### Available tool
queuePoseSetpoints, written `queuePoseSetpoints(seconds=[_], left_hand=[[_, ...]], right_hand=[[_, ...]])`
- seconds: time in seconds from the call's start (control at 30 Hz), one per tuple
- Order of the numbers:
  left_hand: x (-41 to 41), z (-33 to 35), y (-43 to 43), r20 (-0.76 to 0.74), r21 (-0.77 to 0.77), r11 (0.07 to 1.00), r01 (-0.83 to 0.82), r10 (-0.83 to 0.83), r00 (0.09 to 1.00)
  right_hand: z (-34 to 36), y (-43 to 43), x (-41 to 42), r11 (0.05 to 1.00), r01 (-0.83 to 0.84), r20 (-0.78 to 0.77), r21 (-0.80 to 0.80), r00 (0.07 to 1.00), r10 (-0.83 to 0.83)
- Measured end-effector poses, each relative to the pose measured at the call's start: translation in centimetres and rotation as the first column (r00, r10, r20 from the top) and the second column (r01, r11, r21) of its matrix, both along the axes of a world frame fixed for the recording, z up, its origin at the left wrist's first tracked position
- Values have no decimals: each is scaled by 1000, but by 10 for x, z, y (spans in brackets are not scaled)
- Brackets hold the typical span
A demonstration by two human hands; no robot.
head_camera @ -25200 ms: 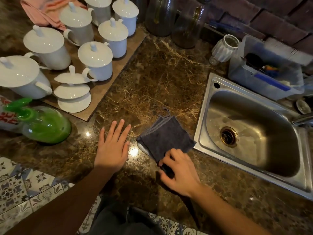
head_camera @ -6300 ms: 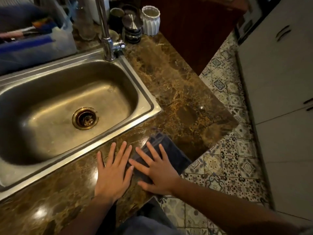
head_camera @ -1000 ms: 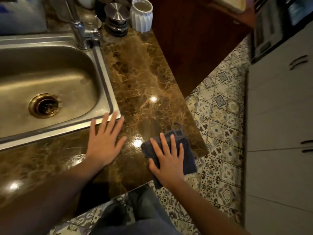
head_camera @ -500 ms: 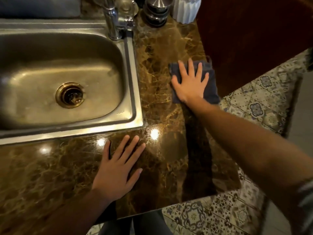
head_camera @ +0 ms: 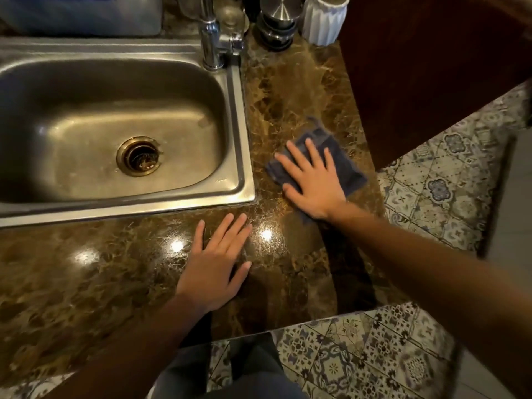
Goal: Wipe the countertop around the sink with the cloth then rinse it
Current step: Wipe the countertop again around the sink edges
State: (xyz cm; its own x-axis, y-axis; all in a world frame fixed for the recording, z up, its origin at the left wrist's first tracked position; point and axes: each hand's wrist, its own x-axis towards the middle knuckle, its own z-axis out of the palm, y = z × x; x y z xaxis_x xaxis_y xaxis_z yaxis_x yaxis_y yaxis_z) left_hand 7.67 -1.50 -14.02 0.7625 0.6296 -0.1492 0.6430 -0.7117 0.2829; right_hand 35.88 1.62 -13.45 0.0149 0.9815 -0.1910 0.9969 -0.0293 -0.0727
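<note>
Since half a second ago my right hand [head_camera: 313, 180] has dragged the folded dark blue-grey cloth [head_camera: 349, 171] down the strip of brown marble counter [head_camera: 288, 90] right of the stainless steel sink [head_camera: 240, 125], from near the chrome faucet [head_camera: 210, 44] to centre-right of the frame. It lies flat on the cloth, fingers straight and spread, pressing down. My left hand [head_camera: 216, 263] rests flat with fingers spread on the counter at lower centre. I judge the wiping well along; the rinse remains, as the cloth is still on the counter, beside the sink.
</note>
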Motion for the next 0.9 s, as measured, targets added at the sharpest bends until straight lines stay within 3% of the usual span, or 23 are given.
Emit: queuePoseSetpoints(seconds=[0.23,0.3,0.37,0.47,0.6,0.77,0.9], left_hand=[[-14,13,0,311,-262,964,-43,126,942],[-35,14,3,274,-234,971,-54,119,954],[-77,11,11,194,-106,992,-72,92,977],[-171,6,35,87,-8,990,-144,144,986],[-318,-1,60,-20,35,932,-361,361,932],[-459,-5,61,-115,34,743,-669,668,735],[-498,-4,64,-93,52,630,-774,775,625]], right_hand=[[-3,-94,-110,969,247,8,8,969,-247],[-3,-103,-146,955,294,16,32,955,-295],[-2,-107,-180,957,288,21,37,957,-289],[1,-105,-229,970,240,19,29,971,-240],[1,-96,-299,988,155,8,14,988,-155],[0,-73,-374,988,-153,13,-26,988,154],[-2,-51,-426,938,-340,6,-67,940,342]])
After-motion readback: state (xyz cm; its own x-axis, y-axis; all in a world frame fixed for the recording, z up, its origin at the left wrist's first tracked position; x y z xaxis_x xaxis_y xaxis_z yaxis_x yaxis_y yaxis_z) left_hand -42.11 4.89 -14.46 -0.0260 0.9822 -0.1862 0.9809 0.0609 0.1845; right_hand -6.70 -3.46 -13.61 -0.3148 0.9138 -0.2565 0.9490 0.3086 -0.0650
